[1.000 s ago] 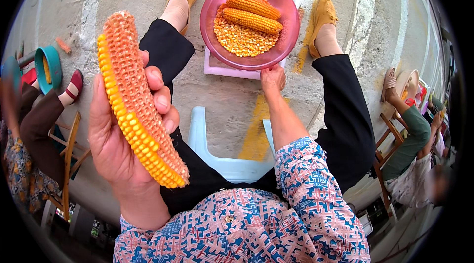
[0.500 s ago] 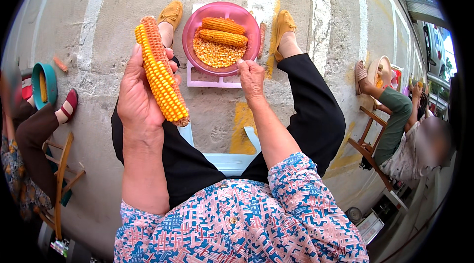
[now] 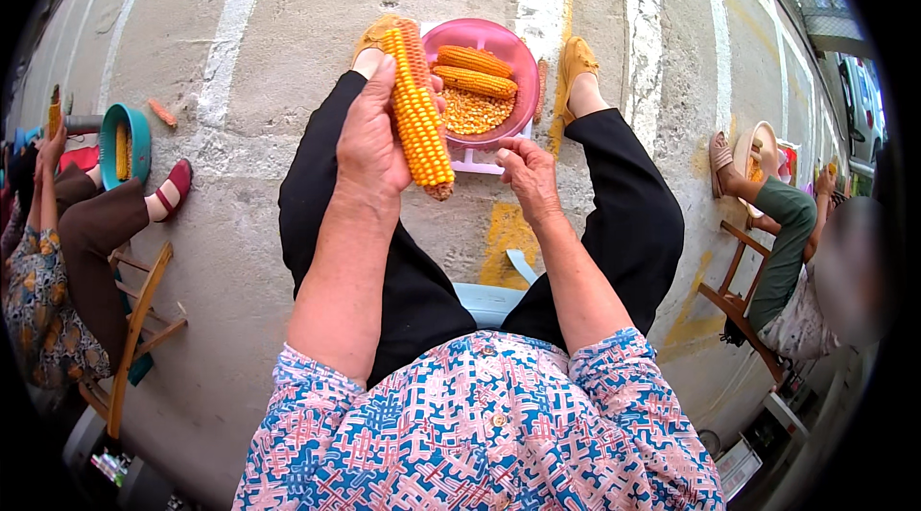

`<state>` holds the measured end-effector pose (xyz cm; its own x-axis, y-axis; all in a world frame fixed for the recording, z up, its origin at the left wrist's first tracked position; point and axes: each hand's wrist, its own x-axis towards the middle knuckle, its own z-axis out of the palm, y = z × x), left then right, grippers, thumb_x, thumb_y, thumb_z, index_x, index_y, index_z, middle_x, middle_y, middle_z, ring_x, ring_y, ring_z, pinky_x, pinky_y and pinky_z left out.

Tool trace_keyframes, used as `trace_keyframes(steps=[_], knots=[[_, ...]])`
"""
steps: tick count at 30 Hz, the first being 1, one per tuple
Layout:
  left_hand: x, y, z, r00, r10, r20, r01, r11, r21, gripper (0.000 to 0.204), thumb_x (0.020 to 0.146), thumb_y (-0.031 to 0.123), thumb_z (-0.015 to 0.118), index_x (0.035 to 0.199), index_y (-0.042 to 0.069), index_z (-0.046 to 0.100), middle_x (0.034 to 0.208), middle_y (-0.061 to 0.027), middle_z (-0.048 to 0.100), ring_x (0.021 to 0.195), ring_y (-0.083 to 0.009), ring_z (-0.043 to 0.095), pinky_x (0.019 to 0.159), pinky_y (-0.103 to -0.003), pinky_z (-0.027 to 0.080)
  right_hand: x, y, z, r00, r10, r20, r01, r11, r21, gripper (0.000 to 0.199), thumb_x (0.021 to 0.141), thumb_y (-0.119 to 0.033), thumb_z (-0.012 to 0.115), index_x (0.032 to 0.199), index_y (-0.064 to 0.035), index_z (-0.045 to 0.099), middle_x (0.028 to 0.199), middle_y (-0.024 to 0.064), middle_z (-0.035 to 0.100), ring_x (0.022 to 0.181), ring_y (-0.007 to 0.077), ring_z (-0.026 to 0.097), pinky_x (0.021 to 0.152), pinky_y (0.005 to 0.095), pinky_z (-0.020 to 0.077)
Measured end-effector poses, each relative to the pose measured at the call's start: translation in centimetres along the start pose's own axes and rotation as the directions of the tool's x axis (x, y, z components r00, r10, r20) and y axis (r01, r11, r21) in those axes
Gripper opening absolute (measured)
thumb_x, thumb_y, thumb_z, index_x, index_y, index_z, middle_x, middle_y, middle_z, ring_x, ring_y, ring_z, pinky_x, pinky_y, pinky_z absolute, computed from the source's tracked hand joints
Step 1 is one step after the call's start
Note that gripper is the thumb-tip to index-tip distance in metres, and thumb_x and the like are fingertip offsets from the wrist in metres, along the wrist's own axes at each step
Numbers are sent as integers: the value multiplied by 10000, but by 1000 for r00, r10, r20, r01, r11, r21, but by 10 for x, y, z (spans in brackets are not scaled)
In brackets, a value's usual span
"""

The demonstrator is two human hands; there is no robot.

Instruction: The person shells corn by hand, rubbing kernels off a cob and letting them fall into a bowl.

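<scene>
My left hand [image 3: 369,146] is wrapped round an ear of corn [image 3: 420,132], held tilted above my left thigh. Yellow kernels cover the side facing me, while a reddish strip along its far side is stripped bare. Past it stands a pink plastic bowl [image 3: 529,60] with loose kernels [image 3: 472,114] and two corn ears [image 3: 477,81] inside. My right hand [image 3: 530,177], fingers curled and thumb drawn in, hovers just on the near side of the bowl. Whether anything is in those fingers cannot be made out.
The bowl rests on a pale low stool [image 3: 475,165] between my feet. A bare cob [image 3: 541,94] lies to its right. People sit at both sides, one near a teal basin [image 3: 142,142], another near a beige bowl [image 3: 765,142]. Another cob [image 3: 162,112] lies on the ground.
The view has shifted, so the bowl appears farther right. My left hand has brought the corn ear closer to my right hand and the bowl. My right hand has come back from the bowl's rim.
</scene>
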<state>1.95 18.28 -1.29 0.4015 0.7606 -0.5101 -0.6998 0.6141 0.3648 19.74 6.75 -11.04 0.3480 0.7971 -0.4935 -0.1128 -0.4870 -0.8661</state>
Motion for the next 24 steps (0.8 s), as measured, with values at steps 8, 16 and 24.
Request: trace_keyframes(steps=[8,16,24], knots=[[-44,-34,-8,992,-94,87,90,994,56,348,938,311,494,1094,0,492,813,-109,607,672,-169,622,595,-275,538,-90,-66,-1,976,-33,214,24,999,44,292,888,-301,575,936,-20,638,757,8,603,605,54,519,539,178,390],[-107,-65,-4,990,-85,111,72,990,119,287,920,270,538,1063,22,519,855,-79,591,727,-141,601,660,-267,528,-136,-68,-3,956,-56,289,-42,945,325,311,899,-330,571,914,-25,631,755,-2,593,588,40,503,522,164,382],[-135,-85,-15,991,-64,121,37,976,213,259,907,232,564,1045,19,511,825,-81,594,667,-149,614,578,-279,546,-156,-60,-6,942,-9,335,-93,953,288,249,879,-295,613,815,-56,587,676,-25,533,526,33,470,457,154,361]])
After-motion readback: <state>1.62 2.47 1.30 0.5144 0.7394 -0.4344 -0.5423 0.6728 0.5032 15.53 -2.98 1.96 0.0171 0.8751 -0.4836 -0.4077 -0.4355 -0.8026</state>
